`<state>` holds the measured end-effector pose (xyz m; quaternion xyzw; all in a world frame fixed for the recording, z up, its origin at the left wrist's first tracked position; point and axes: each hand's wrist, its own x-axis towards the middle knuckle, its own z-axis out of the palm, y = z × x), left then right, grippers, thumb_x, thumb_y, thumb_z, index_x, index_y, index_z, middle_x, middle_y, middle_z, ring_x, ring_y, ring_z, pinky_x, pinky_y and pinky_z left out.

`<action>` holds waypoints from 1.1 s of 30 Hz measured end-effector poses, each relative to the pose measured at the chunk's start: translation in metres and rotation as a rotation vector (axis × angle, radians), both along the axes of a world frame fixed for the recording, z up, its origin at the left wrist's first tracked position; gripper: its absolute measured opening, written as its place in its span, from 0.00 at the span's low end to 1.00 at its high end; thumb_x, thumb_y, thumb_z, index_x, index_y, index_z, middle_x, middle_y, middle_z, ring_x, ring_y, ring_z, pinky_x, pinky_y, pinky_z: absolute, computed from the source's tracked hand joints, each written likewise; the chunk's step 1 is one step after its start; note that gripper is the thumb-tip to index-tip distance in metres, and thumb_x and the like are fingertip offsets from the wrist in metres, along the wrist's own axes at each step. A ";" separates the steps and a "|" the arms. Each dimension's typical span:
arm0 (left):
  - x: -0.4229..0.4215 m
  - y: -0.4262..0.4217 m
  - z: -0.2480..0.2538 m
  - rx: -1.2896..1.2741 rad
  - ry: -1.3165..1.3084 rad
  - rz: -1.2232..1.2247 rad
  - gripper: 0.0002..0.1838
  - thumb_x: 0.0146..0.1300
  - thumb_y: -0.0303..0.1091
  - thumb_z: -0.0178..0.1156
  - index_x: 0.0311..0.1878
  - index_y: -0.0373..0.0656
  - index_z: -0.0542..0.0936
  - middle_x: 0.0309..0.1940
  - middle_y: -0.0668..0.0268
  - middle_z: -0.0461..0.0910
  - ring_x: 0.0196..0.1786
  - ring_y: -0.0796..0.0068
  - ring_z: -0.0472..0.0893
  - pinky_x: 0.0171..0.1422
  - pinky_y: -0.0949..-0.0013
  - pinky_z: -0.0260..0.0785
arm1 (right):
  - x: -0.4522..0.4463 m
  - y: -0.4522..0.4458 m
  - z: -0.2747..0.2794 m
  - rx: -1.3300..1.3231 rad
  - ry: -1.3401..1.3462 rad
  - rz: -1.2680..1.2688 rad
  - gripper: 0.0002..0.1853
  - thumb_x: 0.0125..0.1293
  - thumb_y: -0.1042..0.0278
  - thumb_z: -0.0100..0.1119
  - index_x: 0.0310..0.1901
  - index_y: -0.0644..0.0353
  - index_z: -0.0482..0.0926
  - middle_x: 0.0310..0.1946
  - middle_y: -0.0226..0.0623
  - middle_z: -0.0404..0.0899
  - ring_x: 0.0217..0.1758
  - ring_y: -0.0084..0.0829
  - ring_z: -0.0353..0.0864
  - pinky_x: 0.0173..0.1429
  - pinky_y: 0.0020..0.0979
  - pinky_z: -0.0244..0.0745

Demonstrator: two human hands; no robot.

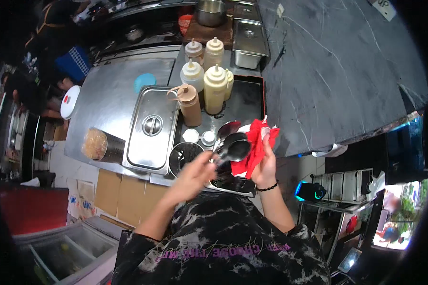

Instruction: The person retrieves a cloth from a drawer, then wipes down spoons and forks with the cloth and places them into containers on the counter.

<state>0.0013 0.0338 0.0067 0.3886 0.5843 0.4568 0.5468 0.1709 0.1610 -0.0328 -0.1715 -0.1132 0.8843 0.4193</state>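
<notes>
My left hand (194,176) is closed round the handle of a black ladle (235,148), whose bowl hangs over the tray's near part. In my right hand (266,166) is a red cloth (255,151), bunched up beside the ladle's bowl. Just left of the ladle is a round dark container (183,156), partly behind my left hand. Two small white-capped bottles (191,137) sit behind it. Farther back on the black tray (245,102) stand several squeeze bottles, among them a yellow one (215,90) and a brown one (189,107).
A lidded steel pan (152,142) lies left of the tray. Beyond it are a steel cup with wrapped contents (97,144) and a blue lid (144,81). Steel pans (248,40) and a pot (211,13) stand at the back. People in dark clothes (52,28) are at far left.
</notes>
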 end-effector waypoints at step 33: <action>0.068 0.111 -0.098 0.484 1.702 -1.422 0.08 0.53 0.34 0.55 0.25 0.52 0.83 0.26 0.70 0.82 0.31 0.72 0.79 0.30 0.65 0.59 | 0.148 -0.059 -0.011 0.185 -0.518 -0.360 0.22 0.64 0.71 0.51 0.59 0.62 0.62 0.53 0.37 0.70 0.57 0.32 0.69 0.61 0.35 0.63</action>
